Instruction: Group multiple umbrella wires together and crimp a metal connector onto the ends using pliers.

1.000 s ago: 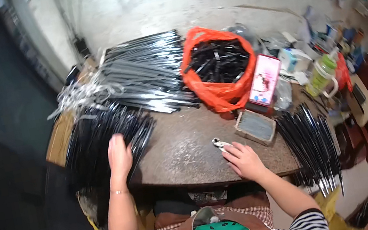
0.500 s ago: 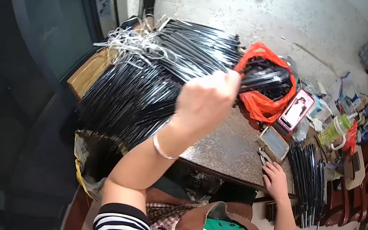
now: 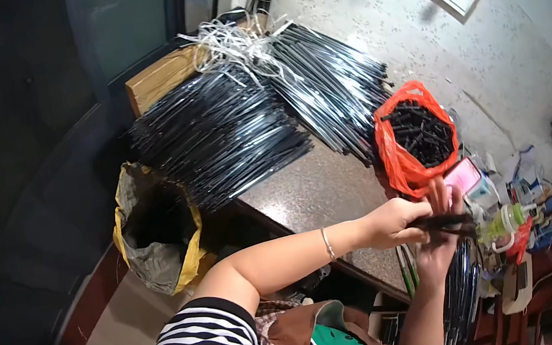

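Observation:
My left hand (image 3: 394, 221) is closed around one end of a small bundle of thin black rods (image 3: 447, 222), held level over the right end of the stone table (image 3: 316, 191). My right hand (image 3: 439, 241) rises from below with its fingers spread flat behind and against the same bundle. A thin bracelet circles my left wrist. Just beyond my hands stands an orange plastic bag (image 3: 411, 149) filled with short black pieces.
Large heaps of long black rods (image 3: 225, 133) cover the far end of the table, with white strips (image 3: 234, 39) on top. A yellow-rimmed sack (image 3: 153, 231) hangs beside the table. More black rods (image 3: 460, 295), a pink flat object (image 3: 463, 176) and a green-capped bottle (image 3: 503, 225) lie to the right.
My left hand has come from the rod heap across to the right, carrying black rods. My right hand lifted off the table to meet it. The view swung left.

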A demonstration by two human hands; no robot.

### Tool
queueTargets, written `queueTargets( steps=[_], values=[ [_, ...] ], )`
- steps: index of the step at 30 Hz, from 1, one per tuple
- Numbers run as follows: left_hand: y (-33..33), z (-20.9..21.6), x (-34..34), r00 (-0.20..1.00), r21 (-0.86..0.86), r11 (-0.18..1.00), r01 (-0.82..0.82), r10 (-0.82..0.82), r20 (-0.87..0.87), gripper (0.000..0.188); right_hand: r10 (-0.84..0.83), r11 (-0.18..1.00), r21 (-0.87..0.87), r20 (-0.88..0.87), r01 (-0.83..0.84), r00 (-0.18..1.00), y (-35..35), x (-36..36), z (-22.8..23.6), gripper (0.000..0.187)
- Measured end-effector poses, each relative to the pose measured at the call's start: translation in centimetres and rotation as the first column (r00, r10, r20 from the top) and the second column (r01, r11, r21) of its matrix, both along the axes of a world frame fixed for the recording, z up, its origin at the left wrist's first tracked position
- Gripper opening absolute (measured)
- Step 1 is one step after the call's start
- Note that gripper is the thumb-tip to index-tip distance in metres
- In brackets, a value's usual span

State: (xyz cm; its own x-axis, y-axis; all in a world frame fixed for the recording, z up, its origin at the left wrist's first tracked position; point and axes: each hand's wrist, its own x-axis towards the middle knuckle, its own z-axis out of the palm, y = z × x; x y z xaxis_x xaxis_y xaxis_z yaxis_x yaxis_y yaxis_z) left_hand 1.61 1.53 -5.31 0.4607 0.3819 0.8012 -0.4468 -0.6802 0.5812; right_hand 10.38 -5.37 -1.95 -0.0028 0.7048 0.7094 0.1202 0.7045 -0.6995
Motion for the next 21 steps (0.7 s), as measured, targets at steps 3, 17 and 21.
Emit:
queueTargets(
  steps=[3, 17, 21],
  values=[
    [0.6, -0.6, -0.2, 0.974, -0.24, 0.959, 0.148, -0.184, -0.135, 0.044, -0.233, 0.961, -0.163, -0.037, 0.224, 0.972, 1.2, -1.0, 2.0, 0.041],
    [-6.5, -11.2, -4.2, 0.724, -0.642, 0.703, -0.307, -0.266, -0.637, 0.024, -0.599, 0.772, -0.262, 0.005, 0.579, 0.801, 8.7, 1.9, -3.0, 0.048],
    [-7.6, -12.7, -4.4, 0.747, -0.924, 0.317, -0.213, -0.557, -0.363, 0.032, -0.409, 0.754, -0.466, 0.218, 0.463, 0.886, 5.2, 2.9, -5.9, 0.048]
  ],
)
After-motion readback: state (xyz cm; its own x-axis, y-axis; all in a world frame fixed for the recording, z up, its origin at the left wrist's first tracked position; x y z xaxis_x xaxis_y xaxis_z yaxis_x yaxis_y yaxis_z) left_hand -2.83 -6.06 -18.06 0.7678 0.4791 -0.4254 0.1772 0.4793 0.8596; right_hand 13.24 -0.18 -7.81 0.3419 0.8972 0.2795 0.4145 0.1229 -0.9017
